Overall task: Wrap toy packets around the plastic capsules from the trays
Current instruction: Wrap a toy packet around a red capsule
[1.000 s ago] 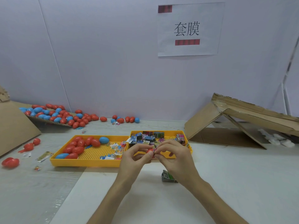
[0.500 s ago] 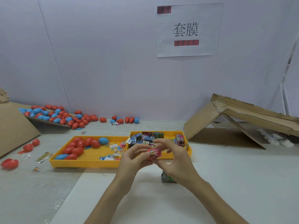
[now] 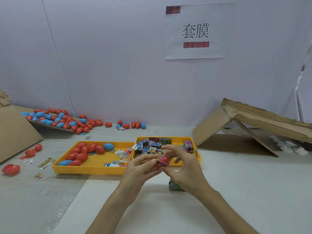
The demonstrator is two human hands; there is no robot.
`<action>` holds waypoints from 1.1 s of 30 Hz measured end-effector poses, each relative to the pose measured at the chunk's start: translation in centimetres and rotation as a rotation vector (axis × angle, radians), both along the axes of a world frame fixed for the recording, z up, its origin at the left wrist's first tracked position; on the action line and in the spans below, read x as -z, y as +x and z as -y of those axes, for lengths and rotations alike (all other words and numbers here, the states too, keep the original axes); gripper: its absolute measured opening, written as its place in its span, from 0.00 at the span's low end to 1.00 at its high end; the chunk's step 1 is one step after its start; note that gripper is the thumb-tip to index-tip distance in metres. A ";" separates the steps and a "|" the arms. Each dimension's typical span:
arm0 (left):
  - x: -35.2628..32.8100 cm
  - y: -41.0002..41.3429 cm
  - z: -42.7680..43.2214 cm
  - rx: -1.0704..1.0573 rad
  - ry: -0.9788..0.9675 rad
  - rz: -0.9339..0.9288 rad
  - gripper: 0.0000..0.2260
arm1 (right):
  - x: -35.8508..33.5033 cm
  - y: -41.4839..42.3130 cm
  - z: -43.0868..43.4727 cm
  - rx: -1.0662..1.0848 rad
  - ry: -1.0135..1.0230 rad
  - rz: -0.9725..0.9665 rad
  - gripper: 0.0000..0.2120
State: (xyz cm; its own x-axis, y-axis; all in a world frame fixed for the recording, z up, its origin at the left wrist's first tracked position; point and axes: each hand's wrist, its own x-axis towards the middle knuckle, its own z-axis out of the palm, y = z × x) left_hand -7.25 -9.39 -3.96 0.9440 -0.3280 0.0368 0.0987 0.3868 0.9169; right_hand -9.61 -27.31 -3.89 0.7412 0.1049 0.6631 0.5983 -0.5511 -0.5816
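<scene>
I've got a red capsule pinched between my two hands, held up in the air just in front of the right-hand yellow tray, with a printed packet sleeved partway over it. The capsule's long axis runs roughly left to right: its bare red end points toward my right hand, and the covered end sits against my left hand.

My left hand is closed on the packet and capsule, thumb on top. My right hand is only partly curled, with its fingertips touching the capsule's far end and its other fingers spread loose. Both hands are at the capsule, so neither needs to reach. I judge the next move turns on pushing along that long axis, right hand seating the capsule while left holds the sleeve.

A finished-looking wrapped piece rests on the table just below my right wrist. More packets fill the right tray, and the left tray holds red and blue capsules with small loose toys. Beyond it, further capsules lie heaped on cardboard by the wall.
</scene>
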 end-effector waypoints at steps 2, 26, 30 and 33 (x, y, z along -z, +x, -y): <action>0.1 0.0 0.1 0.017 -0.004 -0.013 0.13 | 0.1 0.0 -0.1 0.001 -0.004 0.019 0.25; -0.5 -0.7 0.3 0.389 -0.302 -0.130 0.21 | -1.4 -0.6 -1.0 -0.258 0.385 -0.322 0.16; -0.6 -0.7 0.1 0.367 -0.290 -0.048 0.26 | -1.5 -0.8 -0.8 -0.362 0.526 -0.432 0.14; -0.8 -1.0 0.3 0.364 -0.267 0.013 0.23 | -1.4 -0.7 -1.2 -0.399 0.649 -0.460 0.14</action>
State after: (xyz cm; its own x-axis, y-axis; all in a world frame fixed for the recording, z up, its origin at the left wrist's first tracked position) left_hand -8.21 -9.64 -3.13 0.7681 -0.6157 0.1760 0.2614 0.5524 0.7915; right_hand -10.28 -26.13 -2.46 0.9376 0.1189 0.3268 0.3050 0.1703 -0.9370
